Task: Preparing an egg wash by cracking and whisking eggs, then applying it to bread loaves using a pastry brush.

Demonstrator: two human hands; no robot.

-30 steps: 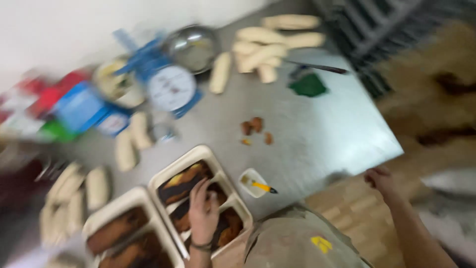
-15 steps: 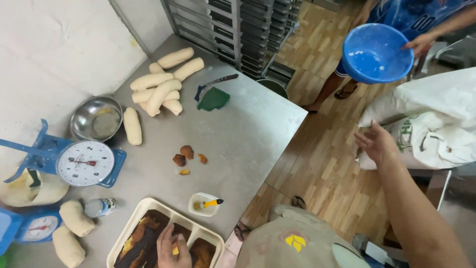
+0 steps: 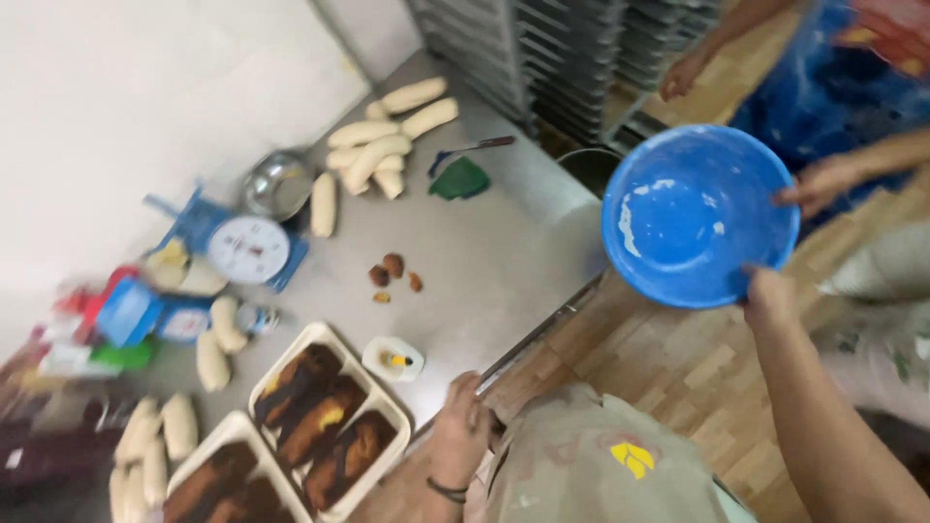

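In the head view, the right hand [image 3: 772,295] sits right of centre in the frame, its fingers closed on the lower right rim of a blue bowl [image 3: 693,208], which hangs tilted above the wooden floor [image 3: 668,363] with white smears on its inner wall. A co-worker's hand [image 3: 821,184] at the right edge grips the same bowl on its upper right rim, and another hand of that person [image 3: 683,76] shows near the top edge before the metal rack [image 3: 572,48]. The left hand [image 3: 463,418] lies at lower centre, fingers curled over the edge of the steel table [image 3: 504,252], clamped on that edge just right of a cream tray [image 3: 373,387] holding dark brown loaves with yellow streaks. A second tray [image 3: 218,436] of the same kind lies toward the lower left. Just above the left hand stands a small white dish [image 3: 392,357] with something yellow in it. Mid-table lie a few small brown lumps [image 3: 392,266]. Further to the upper left are a blue scale with a white dial [image 3: 249,248], a metal bowl [image 3: 278,184], and a heap of pale dough rolls [image 3: 383,145]; beside that heap lie a green scraper [image 3: 459,179] and a knife [image 3: 480,145]. More pale rolls [image 3: 179,426] lie along the left edge, blurred.
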